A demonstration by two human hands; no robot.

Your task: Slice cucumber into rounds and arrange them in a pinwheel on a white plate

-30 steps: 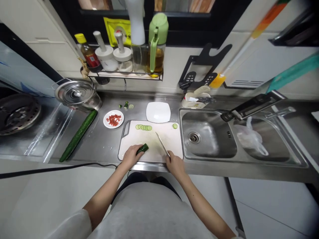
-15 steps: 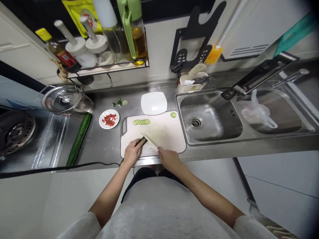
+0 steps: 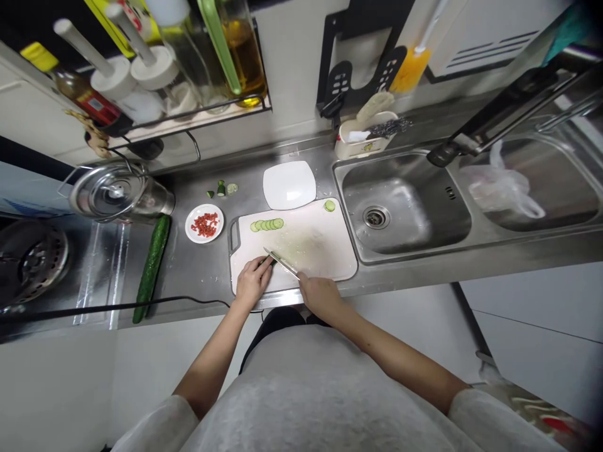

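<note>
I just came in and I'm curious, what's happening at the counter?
A person is at the counter with a cutting board. The right hand holds a knife, its blade at a short piece of cucumber that the left hand holds on the board. A row of cucumber slices lies near the board's far edge. A whole cucumber and a plate of red bits are off to the left.

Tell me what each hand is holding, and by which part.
Right hand: a knife, by its handle end. Left hand: a cucumber piece; which part is gripped cannot be told.
</note>
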